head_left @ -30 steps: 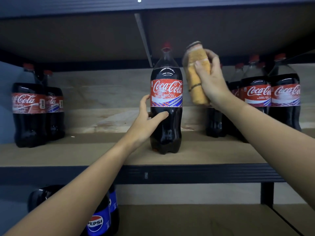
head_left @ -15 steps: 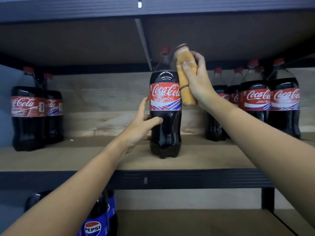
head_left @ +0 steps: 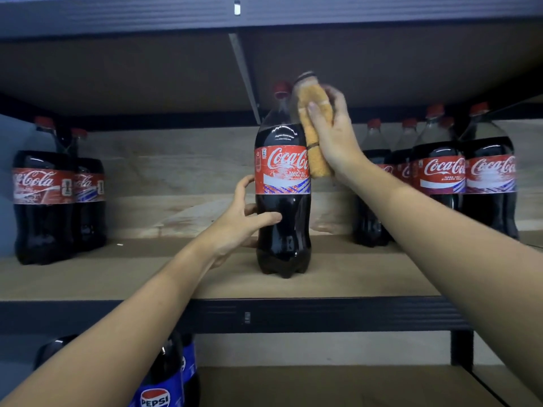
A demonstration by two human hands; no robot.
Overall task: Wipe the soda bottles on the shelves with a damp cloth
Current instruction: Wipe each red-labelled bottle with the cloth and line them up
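Note:
A tall Coca-Cola bottle [head_left: 282, 201] with a red cap stands upright near the front of the middle shelf [head_left: 338, 286]. My left hand [head_left: 239, 218] grips its lower body from the left, thumb across the dark front. My right hand [head_left: 335, 136] holds a folded orange cloth [head_left: 314, 133] and presses it against the bottle's right shoulder and upper label. The cloth reaches from beside the cap down to the label.
Two Coca-Cola bottles [head_left: 44, 201] stand at the left end of the shelf, several more [head_left: 461, 183] at the right. Pepsi bottles [head_left: 164, 389] sit on the lower shelf under my left arm. The upper shelf's underside [head_left: 176, 69] hangs close above the caps.
My right hand has brought the cloth leftwards from beside the bottle onto its right shoulder. The left hand keeps its grip and the bottle has stayed in place.

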